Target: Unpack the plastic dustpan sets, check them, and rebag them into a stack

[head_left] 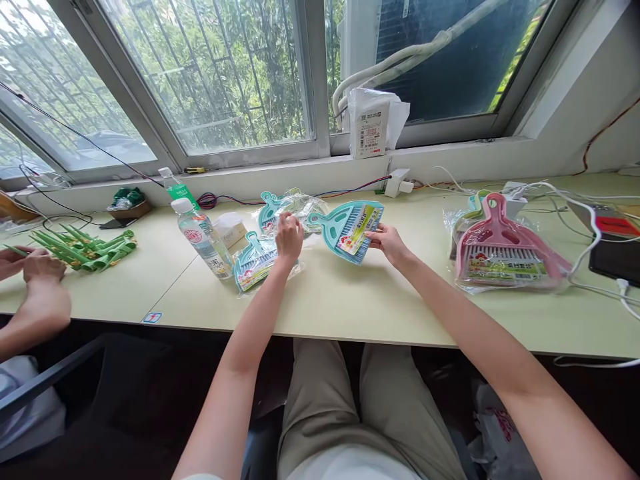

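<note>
In the head view, my right hand (388, 244) grips the lower right edge of a teal dustpan and brush set (345, 230) with a printed label, tilted above the table. My left hand (289, 237) is closed, its fingers bunched beside clear plastic wrapping; what they pinch, if anything, is hidden. Just below and left of that hand lies a wrapped teal dustpan set (254, 263). Behind it, another teal dustpan (270, 208) rests among crinkled clear plastic (305, 203).
Wrapped pink dustpan sets (500, 247) lie stacked at the right, near white cables and a black device (615, 257). Two plastic bottles (205, 240) stand at left. Farther left, another person's hands (43, 267) are by green strips (100, 250). A power socket (399, 183) sits near the wall.
</note>
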{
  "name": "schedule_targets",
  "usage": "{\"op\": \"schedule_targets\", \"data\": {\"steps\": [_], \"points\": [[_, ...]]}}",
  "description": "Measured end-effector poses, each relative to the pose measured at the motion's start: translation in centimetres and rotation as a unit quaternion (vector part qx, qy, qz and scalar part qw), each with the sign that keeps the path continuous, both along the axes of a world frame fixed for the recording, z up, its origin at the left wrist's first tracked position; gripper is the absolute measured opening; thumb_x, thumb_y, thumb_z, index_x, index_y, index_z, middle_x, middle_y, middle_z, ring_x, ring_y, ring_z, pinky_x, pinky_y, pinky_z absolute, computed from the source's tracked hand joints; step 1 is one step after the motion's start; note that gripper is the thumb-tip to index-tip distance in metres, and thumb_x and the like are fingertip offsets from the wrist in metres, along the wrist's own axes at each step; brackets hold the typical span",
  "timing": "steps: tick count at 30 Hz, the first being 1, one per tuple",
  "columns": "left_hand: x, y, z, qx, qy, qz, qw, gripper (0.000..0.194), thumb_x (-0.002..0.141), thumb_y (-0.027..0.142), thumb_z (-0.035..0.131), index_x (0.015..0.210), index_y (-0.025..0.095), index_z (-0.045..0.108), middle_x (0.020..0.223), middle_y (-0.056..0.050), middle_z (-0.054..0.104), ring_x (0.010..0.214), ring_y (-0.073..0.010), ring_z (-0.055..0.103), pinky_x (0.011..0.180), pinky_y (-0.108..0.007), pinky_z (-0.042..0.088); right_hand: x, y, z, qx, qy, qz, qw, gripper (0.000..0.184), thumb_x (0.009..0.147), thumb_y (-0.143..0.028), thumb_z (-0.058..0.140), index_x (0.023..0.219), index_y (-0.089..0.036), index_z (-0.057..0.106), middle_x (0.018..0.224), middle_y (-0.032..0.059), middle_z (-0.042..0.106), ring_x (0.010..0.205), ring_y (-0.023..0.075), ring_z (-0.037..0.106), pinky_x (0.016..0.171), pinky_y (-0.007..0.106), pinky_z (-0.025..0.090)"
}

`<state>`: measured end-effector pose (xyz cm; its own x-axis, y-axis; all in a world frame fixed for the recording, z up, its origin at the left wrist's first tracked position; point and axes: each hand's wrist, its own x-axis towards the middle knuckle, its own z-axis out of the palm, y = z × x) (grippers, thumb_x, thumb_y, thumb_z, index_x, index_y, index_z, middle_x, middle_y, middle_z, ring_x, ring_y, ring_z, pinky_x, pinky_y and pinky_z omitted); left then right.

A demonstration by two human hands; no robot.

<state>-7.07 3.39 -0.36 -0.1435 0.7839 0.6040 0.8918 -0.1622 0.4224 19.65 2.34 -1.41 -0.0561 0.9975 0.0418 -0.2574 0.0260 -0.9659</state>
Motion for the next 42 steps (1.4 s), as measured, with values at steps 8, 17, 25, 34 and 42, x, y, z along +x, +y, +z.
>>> {"op": "schedule_targets", "data": {"steps": [8,17,25,34,42], "points": [[1.3,-0.9,0.3,0.066,0.012,-0.039,0.997,0.008,0.093,0.02,0.046,0.092,0.02,0.054,0.138,-0.012,0.052,0.109,-0.0255,0.063,0.071,-0.033,0.054,-1.1,-1.1,0.9,0.024,-0.037,0.028,0.999,0.022,0.071,-0.016,0.074,0.092,-0.016,0.068,0.09,0.0071,0.076,0.081,0.0223,0.073,0.084,0.046,0.061],[1.3,-0.2,0.1,0.084,-0.051,-0.126,0.987,0.006,0.09,0.017,0.049,0.086,0.02,0.053,0.132,-0.015,0.055,0.118,-0.0255,0.058,0.09,-0.039,0.052,-0.9,-0.9,0.8,0.032,-0.045,0.012,0.998,0.022,0.07,-0.018,0.076,0.09,-0.018,0.069,0.087,0.0059,0.076,0.08,0.0226,0.073,0.084,0.047,0.062],[4.0,-1.6,0.1,0.05,-0.059,-0.305,0.949,0.009,0.09,0.019,0.052,0.081,0.021,0.055,0.129,-0.01,0.06,0.122,-0.0231,0.056,0.102,-0.039,0.045,-3.2,-1.6,-1.2,0.028,-0.006,0.057,0.998,0.033,0.065,-0.029,0.084,0.092,-0.017,0.069,0.087,0.0069,0.077,0.079,0.0229,0.073,0.084,0.048,0.061],[5.0,-2.3,0.0,0.065,0.036,-0.274,0.959,0.03,0.095,0.034,0.048,0.121,0.023,0.057,0.148,-0.009,0.048,0.147,-0.0248,0.031,0.124,-0.052,0.009,-3.9,-2.3,-1.2,0.04,0.073,-0.012,0.996,0.028,0.07,-0.027,0.081,0.092,-0.018,0.067,0.089,0.0046,0.075,0.088,0.0222,0.073,0.092,0.046,0.06],[5.9,-2.7,-0.3,-0.02,0.055,-0.382,0.922,0.045,0.099,0.045,0.036,0.138,0.029,0.053,0.156,-0.005,0.039,0.15,-0.0247,0.025,0.125,-0.049,0.005,-4.4,-2.5,-1.6,0.026,0.097,-0.068,0.993,0.027,0.067,-0.024,0.079,0.09,-0.019,0.065,0.088,0.0024,0.073,0.089,0.0204,0.071,0.094,0.044,0.059]]}}
